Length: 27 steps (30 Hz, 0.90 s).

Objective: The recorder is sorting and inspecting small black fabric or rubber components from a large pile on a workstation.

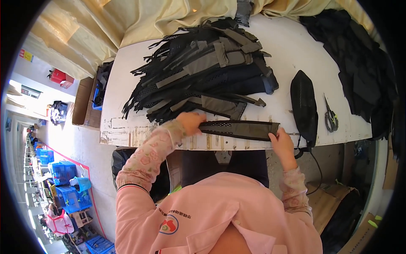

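Note:
A long black fabric strip [245,129], mesh at its left end and dark grey in the middle, lies stretched along the front edge of the table. My left hand [191,122] has its closed fingers on the strip's left end. At the other end, my right hand [282,142] pinches the corner between thumb and fingers. Just beyond the strip spreads a big heap of similar black and grey fabric pieces [203,72], many with mesh parts and narrow loose ends.
Right of the heap lies a dark pointed padded piece [304,106]. Beside it are black-handled scissors [330,116]. More black fabric [359,63] hangs over the white table's [292,42] right side. A cardboard box [86,99] stands left; blue crates [69,197] are on the floor.

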Each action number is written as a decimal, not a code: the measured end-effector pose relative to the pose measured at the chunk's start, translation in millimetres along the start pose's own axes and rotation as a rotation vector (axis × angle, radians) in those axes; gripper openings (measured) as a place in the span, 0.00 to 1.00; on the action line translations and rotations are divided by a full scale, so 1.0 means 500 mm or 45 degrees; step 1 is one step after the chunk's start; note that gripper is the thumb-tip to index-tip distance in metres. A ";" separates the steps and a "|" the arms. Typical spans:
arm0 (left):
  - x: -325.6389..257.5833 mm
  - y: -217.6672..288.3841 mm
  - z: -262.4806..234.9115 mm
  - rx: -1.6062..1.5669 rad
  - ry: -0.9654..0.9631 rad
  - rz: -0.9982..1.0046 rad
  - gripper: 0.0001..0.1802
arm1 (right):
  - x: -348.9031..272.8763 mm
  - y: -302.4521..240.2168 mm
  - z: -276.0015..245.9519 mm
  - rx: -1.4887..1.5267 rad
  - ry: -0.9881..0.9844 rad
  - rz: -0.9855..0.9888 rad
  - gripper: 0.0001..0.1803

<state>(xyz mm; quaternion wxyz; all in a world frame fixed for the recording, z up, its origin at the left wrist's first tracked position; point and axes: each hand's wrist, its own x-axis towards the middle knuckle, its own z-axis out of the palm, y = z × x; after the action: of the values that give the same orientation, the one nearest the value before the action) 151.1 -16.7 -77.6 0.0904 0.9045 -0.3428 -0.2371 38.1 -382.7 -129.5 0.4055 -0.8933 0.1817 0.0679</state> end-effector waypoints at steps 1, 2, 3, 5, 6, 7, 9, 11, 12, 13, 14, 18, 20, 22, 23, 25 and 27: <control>-0.001 0.008 -0.026 0.000 0.007 -0.007 0.23 | -0.005 -0.049 -0.013 -0.202 0.295 -0.320 0.13; -0.001 0.024 -0.054 -0.087 0.101 -0.010 0.22 | -0.007 -0.085 -0.019 -0.404 0.595 -0.635 0.13; 0.005 0.034 -0.071 -0.172 0.196 -0.009 0.22 | 0.000 -0.105 -0.018 -0.405 0.600 -0.638 0.13; 0.046 0.045 -0.054 -0.126 0.454 0.089 0.22 | 0.023 -0.148 -0.003 -0.230 0.497 -0.747 0.14; 0.074 0.055 -0.043 -0.080 0.703 0.202 0.22 | 0.039 -0.157 0.020 -0.302 0.391 -0.772 0.14; 0.100 0.071 -0.037 -0.083 0.706 0.203 0.22 | 0.056 -0.170 0.045 -0.375 0.287 -0.797 0.15; 0.146 0.097 -0.026 0.205 0.768 0.132 0.15 | 0.084 -0.213 0.095 -0.550 0.129 -0.536 0.14; 0.176 0.101 -0.021 0.263 0.696 0.028 0.14 | 0.104 -0.240 0.135 -0.500 0.179 -0.533 0.13; 0.187 0.098 -0.021 0.318 0.609 -0.070 0.13 | 0.120 -0.242 0.149 -0.443 0.226 -0.516 0.13; 0.187 0.100 -0.024 0.319 0.611 -0.068 0.13 | 0.132 -0.236 0.158 -0.444 0.229 -0.516 0.13; 0.187 0.102 -0.027 0.367 0.589 -0.033 0.13 | 0.144 -0.229 0.165 -0.371 0.163 -0.529 0.14; 0.161 0.104 -0.049 0.118 0.749 0.115 0.12 | 0.163 -0.214 0.151 -0.047 0.196 -0.738 0.17; 0.127 0.124 -0.078 -0.146 0.783 0.046 0.11 | 0.130 -0.253 0.114 0.069 0.274 -0.824 0.18; 0.097 0.141 -0.097 -0.410 0.811 -0.020 0.10 | 0.091 -0.302 0.079 0.186 0.356 -0.906 0.19; 0.088 0.145 -0.100 -0.690 0.833 0.041 0.09 | 0.077 -0.322 0.070 0.218 0.444 -1.007 0.20; 0.075 0.157 -0.104 -1.110 0.814 0.103 0.10 | 0.075 -0.329 0.066 0.334 0.557 -1.123 0.18; 0.061 0.160 -0.096 -1.196 0.746 0.124 0.10 | 0.066 -0.327 0.058 0.461 0.367 -0.987 0.18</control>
<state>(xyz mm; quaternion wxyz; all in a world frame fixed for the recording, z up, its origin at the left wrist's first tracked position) 148.5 -97.0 -20.9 0.5866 0.7781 -0.2021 -0.0984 131.6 -270.9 -43.1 0.5214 -0.8103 -0.1025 -0.2471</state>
